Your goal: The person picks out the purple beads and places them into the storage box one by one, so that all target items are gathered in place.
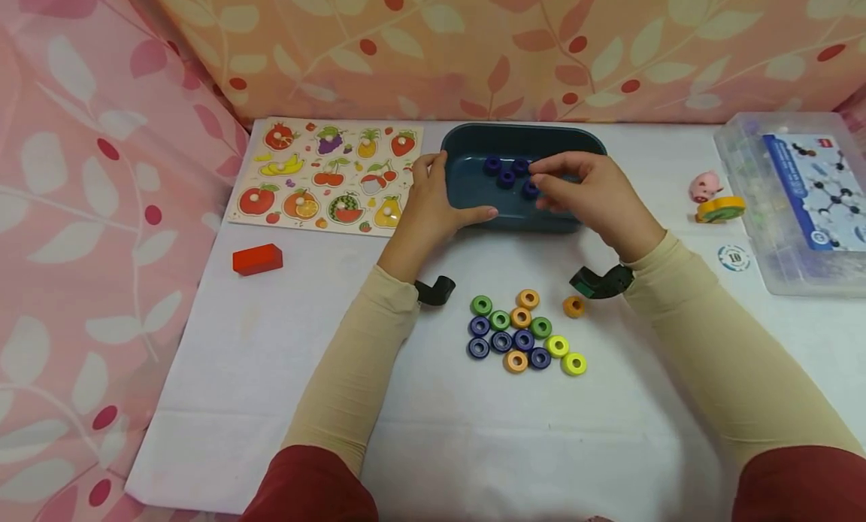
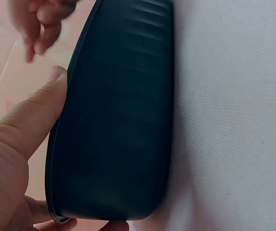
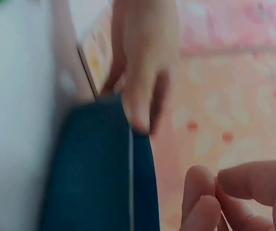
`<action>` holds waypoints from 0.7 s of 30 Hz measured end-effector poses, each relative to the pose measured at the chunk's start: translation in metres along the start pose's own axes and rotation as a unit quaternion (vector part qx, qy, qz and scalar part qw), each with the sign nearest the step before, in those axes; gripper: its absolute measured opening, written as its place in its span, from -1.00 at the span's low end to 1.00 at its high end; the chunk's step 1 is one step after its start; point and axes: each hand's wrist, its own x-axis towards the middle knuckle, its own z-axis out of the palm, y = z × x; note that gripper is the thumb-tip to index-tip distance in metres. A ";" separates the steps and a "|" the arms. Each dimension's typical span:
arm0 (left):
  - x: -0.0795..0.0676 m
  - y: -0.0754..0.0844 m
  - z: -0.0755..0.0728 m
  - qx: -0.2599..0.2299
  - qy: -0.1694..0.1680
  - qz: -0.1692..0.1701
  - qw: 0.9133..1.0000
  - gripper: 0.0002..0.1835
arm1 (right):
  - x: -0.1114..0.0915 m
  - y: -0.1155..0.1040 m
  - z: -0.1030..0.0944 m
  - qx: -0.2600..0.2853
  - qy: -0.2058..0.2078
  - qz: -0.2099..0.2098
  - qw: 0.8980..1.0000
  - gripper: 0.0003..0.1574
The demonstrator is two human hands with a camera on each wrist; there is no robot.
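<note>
A dark teal tub [image 1: 467,215] stands at the back middle with several dark purple rings [image 1: 506,179] on its floor. My left hand [image 1: 433,206] grips its left end, fingers at the outer side and thumb over the near rim; the left wrist view shows the thumb [image 2: 41,110] along the rim. Over the right part of the tub is my right hand [image 1: 587,195], its fingers bent loosely, with a purple ring [image 1: 531,189] just below the fingertips. In the right wrist view no ring shows at the fingertips [image 3: 200,180].
Green, orange, yellow and purple rings [image 1: 521,340] lie grouped in front of the tub, one orange ring [image 1: 573,306] apart. A fruit puzzle board [image 1: 307,206] and red block [image 1: 258,259] are left. At right are a pig figure [image 1: 705,186], a yellow-green toy [image 1: 720,209] and a clear case [image 1: 785,274].
</note>
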 end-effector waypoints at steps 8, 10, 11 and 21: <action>0.001 0.000 0.000 0.012 0.003 0.007 1.000 0.37 | -0.045 0.006 0.046 -0.088 -0.192 -0.076 0.975 -0.69; 0.001 0.000 0.000 0.011 0.005 0.009 1.000 0.37 | -0.052 0.009 0.058 -0.097 -0.242 -0.087 0.962 -0.70; 0.001 0.000 -0.001 0.010 0.006 0.009 1.000 0.37 | -0.055 0.010 0.063 -0.104 -0.257 -0.092 0.957 -0.71; 0.000 -0.001 0.000 0.002 0.002 0.008 1.000 0.36 | -0.068 0.019 0.089 -0.226 -0.247 -0.157 0.929 -0.75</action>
